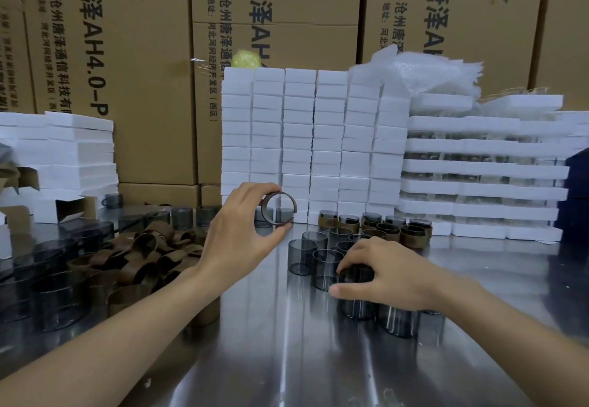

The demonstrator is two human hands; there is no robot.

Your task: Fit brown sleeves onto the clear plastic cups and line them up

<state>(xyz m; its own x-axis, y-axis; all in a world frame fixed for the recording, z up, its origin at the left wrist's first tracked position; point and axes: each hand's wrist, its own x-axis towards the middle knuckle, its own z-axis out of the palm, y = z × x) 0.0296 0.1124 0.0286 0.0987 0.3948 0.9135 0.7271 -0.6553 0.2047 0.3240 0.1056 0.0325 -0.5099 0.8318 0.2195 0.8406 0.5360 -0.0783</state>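
While the left hand (242, 234) pinches a brown ring-shaped sleeve (264, 212) above the steel worktop's (287, 358) middle, the right hand (395, 276) grips a smoky clear plastic cup (355, 298) standing nearer the front edge. Fitting comes next: the sleeve must be aligned over the cup.

1 head-worn wide-angle view, facing forward and down.
From the wearer's head it looks across the steel table (287, 358), close over both forearms (127, 327), toward white foam stacks (299, 138) and cardboard cartons (143, 71) behind.
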